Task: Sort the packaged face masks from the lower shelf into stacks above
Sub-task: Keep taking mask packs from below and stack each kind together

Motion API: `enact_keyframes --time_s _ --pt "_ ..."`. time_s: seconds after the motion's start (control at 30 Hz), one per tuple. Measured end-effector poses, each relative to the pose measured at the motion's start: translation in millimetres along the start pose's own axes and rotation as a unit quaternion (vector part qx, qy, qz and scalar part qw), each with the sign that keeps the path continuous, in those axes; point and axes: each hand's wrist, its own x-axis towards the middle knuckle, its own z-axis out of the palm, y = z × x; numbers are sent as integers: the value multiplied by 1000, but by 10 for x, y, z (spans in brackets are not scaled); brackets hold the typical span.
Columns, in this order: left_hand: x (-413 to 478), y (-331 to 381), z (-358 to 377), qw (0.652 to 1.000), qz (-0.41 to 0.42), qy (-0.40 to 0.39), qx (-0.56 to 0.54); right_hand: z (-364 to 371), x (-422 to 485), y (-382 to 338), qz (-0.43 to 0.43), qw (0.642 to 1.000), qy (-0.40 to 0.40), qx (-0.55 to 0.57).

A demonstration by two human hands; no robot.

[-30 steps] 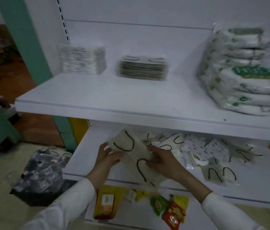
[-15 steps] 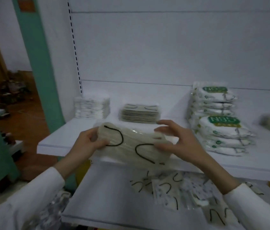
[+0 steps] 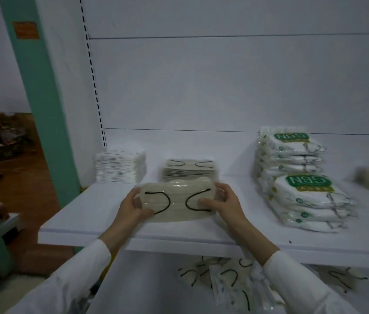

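The bundle (image 3: 176,201) of beige masks was held over the front of the upper shelf (image 3: 83,223), its long axis running left to right; whether it touched the board I cannot tell. The left hand (image 3: 133,208) gripped its left end and the right hand (image 3: 227,203) its right end, each with the thumb on the upper face and the fingers curled round the edge. The beige stack (image 3: 190,172) stood directly behind the bundle, lying the same way, so I judge the coming move to be a straight lift forward onto it, both hands equally near. The dotted stack (image 3: 120,166) stood to the left, the N95 packs (image 3: 303,191) to the right. Loose masks (image 3: 231,277) lay on the lower shelf (image 3: 145,291).
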Motion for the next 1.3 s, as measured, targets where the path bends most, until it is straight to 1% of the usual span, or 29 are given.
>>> enact_keyframes --time_s 0.17,0.23,0.3,0.37,0.47,0.57,0.7,0.8,0.93,1.07,1.2,1.3 --pt "13 -18 -5 999 -32 -2 -30 41 37 121 35 997 3 -71" --pt "12 -20 -16 999 -30 11 -26 16 54 153 36 997 -3 -62" --pt "9 -14 -31 999 -36 30 -27 -48 84 125 46 999 0 -22" --pt "2 -12 -63 999 -32 44 -8 -137 88 66 43 999 -19 -9" --pt "1 -69 -145 997 -15 62 50 -289 96 30 13 998 -40 -48" --pt "-21 -64 -207 993 -11 81 82 -364 66 -7 -8 995 -42 -93" --pt "9 35 -201 987 13 92 132 -375 52 -41 -15 994 7 -107" --pt "194 211 -162 986 28 87 141 -386 182 -108 -2 995 47 -87" --pt "699 434 -76 986 60 63 139 -419 554 -286 9 993 106 -58" --pt "1332 554 49 984 93 87 128 -405 1046 -503 -2 986 155 -58" --pt "1803 469 157 978 101 85 161 -371 1575 -491 28 967 217 -131" --pt "2018 280 207 967 83 75 230 -332 1761 -390 39 953 230 -196"
